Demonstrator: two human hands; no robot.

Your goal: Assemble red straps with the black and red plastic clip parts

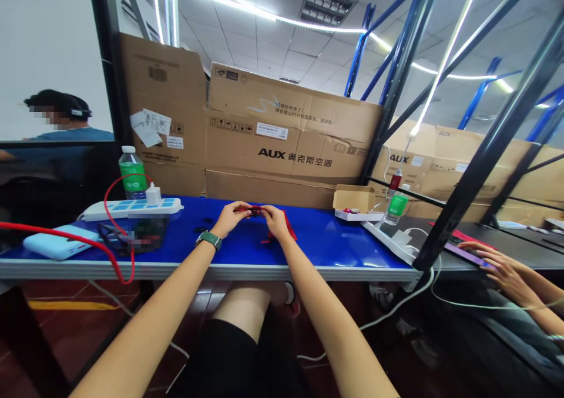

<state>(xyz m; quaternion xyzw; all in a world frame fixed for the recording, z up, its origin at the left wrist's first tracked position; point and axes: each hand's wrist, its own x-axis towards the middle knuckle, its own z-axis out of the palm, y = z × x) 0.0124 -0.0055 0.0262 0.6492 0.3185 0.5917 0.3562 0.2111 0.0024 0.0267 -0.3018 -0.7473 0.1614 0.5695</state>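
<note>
Between my two hands, over the blue tabletop (326,239), is a small black piece with some red on it (255,211); its kind is too small to make out. The fingertips of my left hand (230,219), which has a green-banded watch on its wrist, pinch its left end. My right hand (275,222) pinches the right end. Red fabric-like material (289,226) shows beside and behind my right hand, partly hidden by it. Small dark pieces (203,225) lie on the table left of my left hand.
To the left are a power strip (132,208), a light-blue power bank (59,242), a red cable (106,248) and a bottle (132,172). An open small box (358,204) and another bottle (398,204) stand right. Cardboard (295,134) walls the back. A co-worker's hands (497,263) are at the far right.
</note>
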